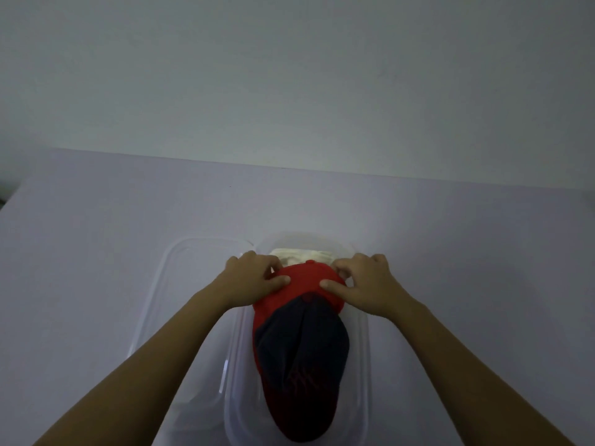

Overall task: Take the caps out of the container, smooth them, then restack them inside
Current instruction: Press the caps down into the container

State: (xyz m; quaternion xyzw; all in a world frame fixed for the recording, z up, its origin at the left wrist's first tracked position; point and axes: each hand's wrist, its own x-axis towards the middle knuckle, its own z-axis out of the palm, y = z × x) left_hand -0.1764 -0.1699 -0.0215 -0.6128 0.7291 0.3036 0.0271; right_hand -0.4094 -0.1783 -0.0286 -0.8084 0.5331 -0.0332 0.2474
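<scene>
A red cap (306,280) with a dark navy front panel and brim lies in the clear plastic container (362,349), brim pointing toward me. My left hand (254,275) pinches the crown's left side and my right hand (363,281) pinches its right side. Behind the red cap a white cap (302,254) shows at the container's far end, mostly hidden.
The container's clear lid (180,284) lies flat on the table just left of the container, under my left forearm. A pale grey table (96,220) runs to a plain wall at the back.
</scene>
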